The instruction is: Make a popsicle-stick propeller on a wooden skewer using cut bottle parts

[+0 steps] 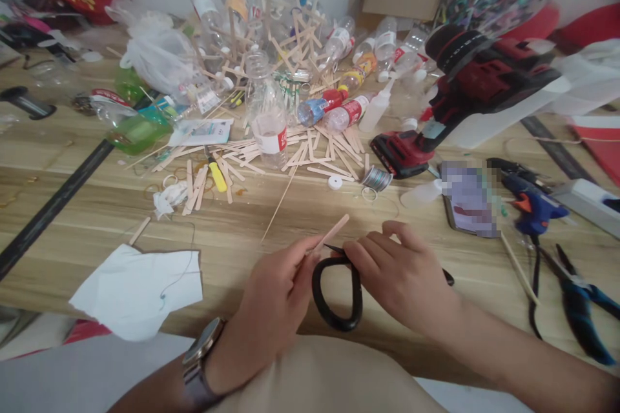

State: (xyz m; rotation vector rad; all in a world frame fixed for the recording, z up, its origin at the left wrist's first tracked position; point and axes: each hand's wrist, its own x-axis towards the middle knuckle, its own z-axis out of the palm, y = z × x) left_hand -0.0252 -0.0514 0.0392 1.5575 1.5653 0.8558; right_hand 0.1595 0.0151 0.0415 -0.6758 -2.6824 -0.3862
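Observation:
My left hand (pixel 278 293), with a watch (pixel 204 345) on its wrist, pinches a wooden craft stick (pixel 334 231) that points up to the right. In my right hand (pixel 400 271) is a pair of black-handled scissors (pixel 359 297), gripped near the pivot, with one large loop hanging below the fingers. The dark tip of the scissors lies against or very near the craft stick, close to my left fingertips. My right fingers hide most of the scissors, and whether the tip touches the stick I cannot tell.
Behind my hands lie loose craft sticks (pixel 334 151), several plastic bottles (pixel 268 132) and a yellow-handled tool (pixel 217 177). To the right are a red cordless drill (pixel 477 87), a phone (pixel 467 200), a blue glue gun (pixel 535 203) and pliers (pixel 581 310). White paper (pixel 140 290) lies left.

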